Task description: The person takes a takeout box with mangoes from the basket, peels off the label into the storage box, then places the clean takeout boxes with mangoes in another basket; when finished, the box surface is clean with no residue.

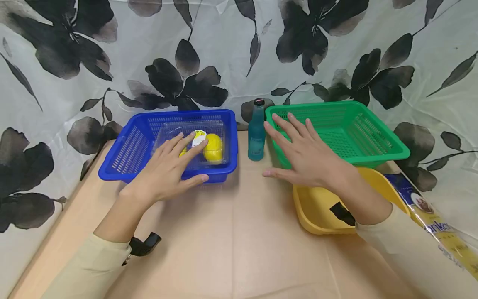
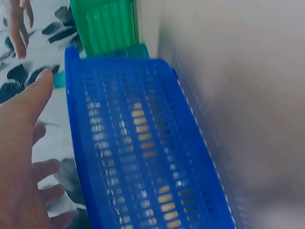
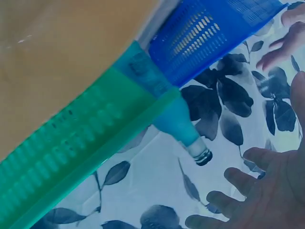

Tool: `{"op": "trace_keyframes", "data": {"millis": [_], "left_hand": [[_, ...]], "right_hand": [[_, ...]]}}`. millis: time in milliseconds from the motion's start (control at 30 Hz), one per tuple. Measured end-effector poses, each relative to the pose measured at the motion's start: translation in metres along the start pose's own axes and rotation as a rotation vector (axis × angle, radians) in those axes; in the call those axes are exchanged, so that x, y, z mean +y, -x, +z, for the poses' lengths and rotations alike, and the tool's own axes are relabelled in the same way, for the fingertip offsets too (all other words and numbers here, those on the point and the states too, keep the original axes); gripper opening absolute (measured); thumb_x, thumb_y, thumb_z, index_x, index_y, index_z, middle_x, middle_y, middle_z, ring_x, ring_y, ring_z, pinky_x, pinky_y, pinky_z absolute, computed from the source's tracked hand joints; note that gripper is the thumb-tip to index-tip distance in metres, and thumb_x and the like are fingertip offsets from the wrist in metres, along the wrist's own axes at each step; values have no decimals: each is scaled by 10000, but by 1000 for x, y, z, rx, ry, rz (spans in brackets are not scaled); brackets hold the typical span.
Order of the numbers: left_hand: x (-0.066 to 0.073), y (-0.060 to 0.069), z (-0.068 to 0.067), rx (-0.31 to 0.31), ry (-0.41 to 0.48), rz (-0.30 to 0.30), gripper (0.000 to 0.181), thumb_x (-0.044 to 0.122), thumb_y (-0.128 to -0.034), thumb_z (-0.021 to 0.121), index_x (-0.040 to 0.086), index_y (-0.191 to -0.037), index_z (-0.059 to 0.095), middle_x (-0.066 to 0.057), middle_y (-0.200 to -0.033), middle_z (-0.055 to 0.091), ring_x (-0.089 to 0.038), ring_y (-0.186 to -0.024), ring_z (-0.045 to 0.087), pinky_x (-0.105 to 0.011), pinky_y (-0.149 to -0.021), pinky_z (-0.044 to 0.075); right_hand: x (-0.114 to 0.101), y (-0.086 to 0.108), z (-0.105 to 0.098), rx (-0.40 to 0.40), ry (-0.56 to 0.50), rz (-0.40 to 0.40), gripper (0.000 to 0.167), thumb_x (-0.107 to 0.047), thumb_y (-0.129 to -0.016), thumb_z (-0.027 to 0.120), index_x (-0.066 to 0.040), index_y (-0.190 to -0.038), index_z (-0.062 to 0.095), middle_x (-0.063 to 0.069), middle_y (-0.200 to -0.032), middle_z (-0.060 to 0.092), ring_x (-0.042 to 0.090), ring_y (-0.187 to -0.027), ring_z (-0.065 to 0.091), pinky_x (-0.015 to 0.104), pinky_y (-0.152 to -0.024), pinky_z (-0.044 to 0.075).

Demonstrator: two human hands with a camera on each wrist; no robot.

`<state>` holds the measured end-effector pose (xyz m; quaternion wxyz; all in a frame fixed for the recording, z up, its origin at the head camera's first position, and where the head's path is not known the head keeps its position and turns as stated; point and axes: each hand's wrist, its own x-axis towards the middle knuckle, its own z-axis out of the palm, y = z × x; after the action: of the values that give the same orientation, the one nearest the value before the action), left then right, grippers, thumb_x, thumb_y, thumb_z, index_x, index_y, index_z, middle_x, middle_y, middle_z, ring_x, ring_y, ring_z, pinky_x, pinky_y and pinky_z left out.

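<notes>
My left hand (image 1: pixel 164 170) hovers over the near side of the blue basket (image 1: pixel 123 166), fingers spread and holding nothing. Inside that basket lies a clear plastic box (image 1: pixel 168 132) with yellow, rounded items (image 1: pixel 213 148) and a white label, partly hidden behind my fingers. My right hand (image 1: pixel 306 153) is spread in the air before the left end of the green basket (image 1: pixel 373 137), also holding nothing. Just left of it a blue-teal bottle (image 1: pixel 256 133) with a dark cap stands upright between the two baskets. In the left wrist view, the blue basket's side (image 2: pixel 138 143) sits beside my hand.
A yellow tub (image 1: pixel 310 211) stands in front of the green basket, partly under my right forearm. Along the right edge lies a long blue and yellow packet (image 1: pixel 437 224). Behind everything hangs a white cloth (image 1: pixel 239 50) with black flowers. The tabletop (image 1: pixel 231 245) is light wood-coloured.
</notes>
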<state>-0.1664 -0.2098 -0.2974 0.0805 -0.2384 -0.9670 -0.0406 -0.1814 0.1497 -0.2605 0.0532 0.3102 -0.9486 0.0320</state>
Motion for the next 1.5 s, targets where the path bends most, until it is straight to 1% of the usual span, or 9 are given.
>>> {"op": "trace_keyframes", "data": {"millis": [233,400,533,633,767,933,1200,1367,1500], "left_hand": [[-17,4,5,-16,77,-52,853,669,-954,568,341,-1652,203,-94,-1718,162,-437,-1554,154,-733,-1173,190],[-31,8,1,-20,111,-92,842,639,-961,585,344,-1651,204,-88,-1719,152,-445,-1546,160,-737,-1170,185],[-43,11,-4,-24,144,-109,837,624,-963,595,344,-1650,207,-95,-1719,149,-453,-1538,169,-741,-1170,171],[-51,14,-7,-22,165,-128,834,613,-962,606,359,-1648,206,-100,-1719,148,-458,-1534,173,-746,-1166,167],[-59,20,-10,-15,182,-154,835,600,-960,620,358,-1647,211,-115,-1712,168,-475,-1526,187,-755,-1158,170],[-70,23,-11,-35,206,-196,866,621,-958,608,330,-1656,185,-140,-1713,148,-490,-1531,164,-755,-1164,149],[-93,25,-9,-66,224,-249,907,610,-959,616,276,-1666,156,-216,-1696,139,-513,-1523,162,-762,-1149,178],[-105,25,-9,-82,231,-265,933,611,-958,617,222,-1668,153,-249,-1675,180,-489,-1529,168,-746,-1163,171],[-113,24,-9,-101,245,-284,960,630,-948,615,203,-1668,144,-236,-1677,194,-472,-1532,169,-739,-1168,174]], "right_hand": [[-10,-12,3,-42,-21,-14,1049,-762,-897,562,-254,-1670,67,53,-1741,2,373,-1589,-22,662,-1234,31],[-22,-31,9,-60,-48,-39,1041,-728,-910,580,-254,-1670,51,58,-1741,23,389,-1586,14,643,-1242,49],[-31,-47,12,-96,-96,-50,1032,-726,-917,568,-264,-1669,33,53,-1740,23,399,-1573,124,623,-1234,187],[-38,-57,14,-120,-150,-63,1021,-730,-919,560,-265,-1671,48,52,-1739,26,395,-1553,209,618,-1182,320],[-46,-72,19,-150,-185,-93,1012,-731,-923,552,-252,-1672,67,57,-1738,31,403,-1548,221,622,-1129,395],[-51,-86,26,-191,-212,-99,1016,-738,-920,547,-250,-1672,70,61,-1737,16,404,-1556,192,634,-1123,396],[-49,-100,39,-239,-245,-52,1020,-739,-911,562,-271,-1672,70,70,-1737,12,376,-1579,108,646,-1168,321],[-46,-107,44,-278,-316,-6,1066,-731,-881,617,-264,-1672,76,93,-1734,8,371,-1583,72,642,-1199,259],[-46,-112,46,-315,-384,35,1124,-730,-850,660,-257,-1672,58,125,-1720,21,395,-1563,136,629,-1206,262]]}}
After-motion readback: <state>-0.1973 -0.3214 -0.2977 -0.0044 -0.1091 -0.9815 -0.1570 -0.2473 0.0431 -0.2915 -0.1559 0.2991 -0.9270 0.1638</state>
